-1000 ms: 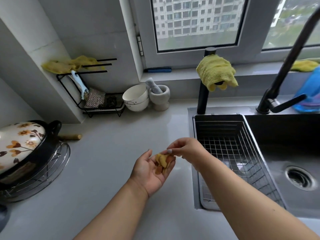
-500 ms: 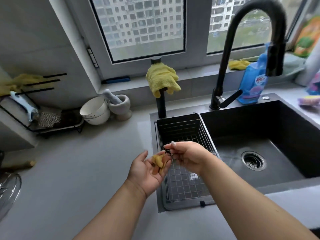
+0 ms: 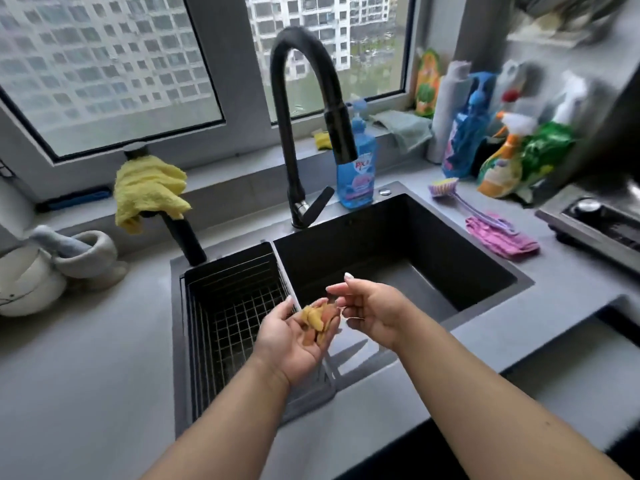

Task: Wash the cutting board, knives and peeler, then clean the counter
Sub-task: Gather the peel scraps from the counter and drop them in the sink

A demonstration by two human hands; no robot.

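Note:
My left hand (image 3: pixel 294 341) is cupped palm up over the front of the dark sink (image 3: pixel 485 268), holding a small heap of yellow and orange peels (image 3: pixel 318 320). My right hand (image 3: pixel 372 308) hovers just right of the heap with fingers loosely spread, fingertips close to the peels; a thin strand hangs by it. Both hands sit above the divide between the wire drain basket (image 3: pixel 235 306) and the basin. No cutting board, knife or peeler is in view.
A black tap (image 3: pixel 294 126) arches over the sink with blue dish soap (image 3: pixel 356 168) behind it. A yellow cloth (image 3: pixel 149 192) hangs on a post; mortar and bowl (image 3: pixel 69 261) at left. Brush and pink cloth (image 3: pixel 498 233), spray bottles (image 3: pixel 502 161) and a stove edge (image 3: pixel 595 223) lie right.
The view has swung right, from the left counter to the sink. Both hands moved with the peels from over the counter to above the sink. The right hand's fingers have opened away from the heap.

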